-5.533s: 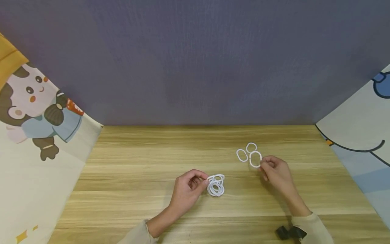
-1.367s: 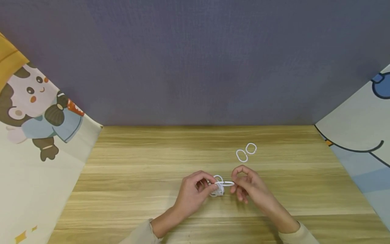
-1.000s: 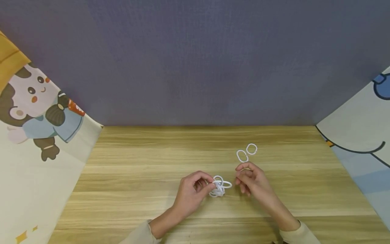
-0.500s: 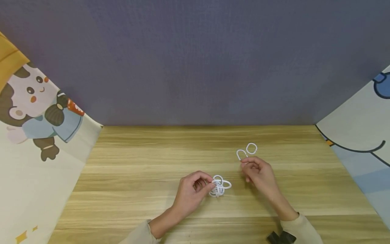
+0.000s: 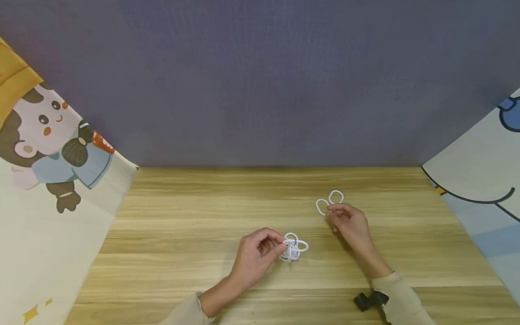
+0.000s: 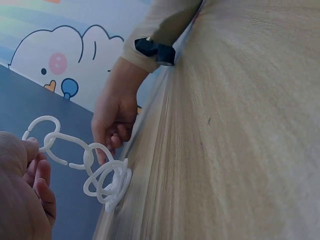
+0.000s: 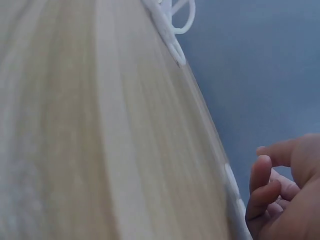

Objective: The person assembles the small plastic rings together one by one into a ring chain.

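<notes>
My left hand (image 5: 257,255) pinches a white plastic link at the end of a chain (image 5: 290,253) of oval split links. In the left wrist view, a few links of the chain (image 6: 118,189) hang stretched from the fingertips, and the rest lie bunched on the wood. Two loose links are farther right: a nearer link (image 5: 317,206) and a farther link (image 5: 336,191). My right hand (image 5: 352,228) is over the nearer one, its fingertips covering that link's right side. The right wrist view shows loosely bent fingers (image 7: 260,172) beside the flat links, with no clear grip on either.
The wooden tabletop (image 5: 195,203) ends at a grey-blue panel (image 5: 260,90) behind it. Cartoon-printed panels stand at left (image 5: 53,135) and right (image 5: 475,180). A black device (image 5: 370,300) sits on the right sleeve.
My right hand brought a third loose link to the chain, let go of it, and moved back up and right to the two loose links. The left hand stays nearly still, pinching the chain.
</notes>
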`<state>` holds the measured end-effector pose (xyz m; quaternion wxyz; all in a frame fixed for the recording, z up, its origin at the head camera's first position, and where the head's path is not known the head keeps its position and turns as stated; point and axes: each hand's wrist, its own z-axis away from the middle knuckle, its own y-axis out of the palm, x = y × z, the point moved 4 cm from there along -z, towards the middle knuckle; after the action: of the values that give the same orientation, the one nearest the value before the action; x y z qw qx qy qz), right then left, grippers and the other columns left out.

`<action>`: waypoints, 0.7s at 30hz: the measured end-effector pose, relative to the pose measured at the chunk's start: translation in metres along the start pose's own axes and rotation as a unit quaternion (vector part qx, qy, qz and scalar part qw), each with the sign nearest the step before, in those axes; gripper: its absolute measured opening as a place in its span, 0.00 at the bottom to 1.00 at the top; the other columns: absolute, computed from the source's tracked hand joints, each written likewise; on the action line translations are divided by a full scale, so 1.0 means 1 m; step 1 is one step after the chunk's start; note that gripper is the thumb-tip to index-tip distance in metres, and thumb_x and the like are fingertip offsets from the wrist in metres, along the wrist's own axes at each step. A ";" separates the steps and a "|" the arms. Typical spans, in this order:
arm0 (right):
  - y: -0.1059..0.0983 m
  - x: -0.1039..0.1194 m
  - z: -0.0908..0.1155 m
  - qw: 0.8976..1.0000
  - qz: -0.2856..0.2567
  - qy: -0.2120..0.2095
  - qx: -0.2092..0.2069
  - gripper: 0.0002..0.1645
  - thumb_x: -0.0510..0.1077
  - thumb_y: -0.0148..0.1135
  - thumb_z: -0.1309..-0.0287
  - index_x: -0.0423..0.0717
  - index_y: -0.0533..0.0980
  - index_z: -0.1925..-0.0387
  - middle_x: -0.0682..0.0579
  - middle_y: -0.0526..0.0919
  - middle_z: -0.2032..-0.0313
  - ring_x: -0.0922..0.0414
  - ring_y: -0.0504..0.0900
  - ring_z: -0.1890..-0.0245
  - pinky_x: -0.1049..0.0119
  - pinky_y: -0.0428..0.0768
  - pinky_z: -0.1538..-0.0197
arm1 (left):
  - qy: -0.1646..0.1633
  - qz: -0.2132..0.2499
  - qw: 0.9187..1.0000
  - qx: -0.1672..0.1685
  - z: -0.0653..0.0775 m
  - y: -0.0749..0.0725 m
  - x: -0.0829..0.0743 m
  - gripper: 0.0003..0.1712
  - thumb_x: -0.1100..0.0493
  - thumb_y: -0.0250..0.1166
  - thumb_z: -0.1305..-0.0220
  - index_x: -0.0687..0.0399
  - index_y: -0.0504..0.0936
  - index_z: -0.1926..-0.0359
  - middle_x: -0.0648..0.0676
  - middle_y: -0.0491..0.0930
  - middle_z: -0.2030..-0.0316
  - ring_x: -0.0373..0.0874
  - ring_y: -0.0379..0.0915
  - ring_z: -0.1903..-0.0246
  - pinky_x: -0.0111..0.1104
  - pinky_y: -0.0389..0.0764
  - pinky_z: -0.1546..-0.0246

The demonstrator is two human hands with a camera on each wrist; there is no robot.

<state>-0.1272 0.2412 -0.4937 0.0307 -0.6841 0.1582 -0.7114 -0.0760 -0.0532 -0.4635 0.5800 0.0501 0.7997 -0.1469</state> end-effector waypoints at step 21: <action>0.003 -0.007 -0.008 0.973 0.202 -0.106 0.012 0.07 0.34 0.80 0.39 0.39 0.90 0.60 0.50 0.89 0.70 0.67 0.80 0.73 0.75 0.78 0.68 | -0.014 0.001 1.000 0.006 0.000 0.002 0.000 0.05 0.64 0.79 0.32 0.56 0.90 0.59 0.49 0.86 0.69 0.30 0.70 0.74 0.22 0.72 0.74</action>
<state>-0.1356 0.2415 -0.5017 0.1992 -0.7090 0.2803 -0.6156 -0.0760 -0.0511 -0.4643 0.5906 0.0523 0.7907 -0.1522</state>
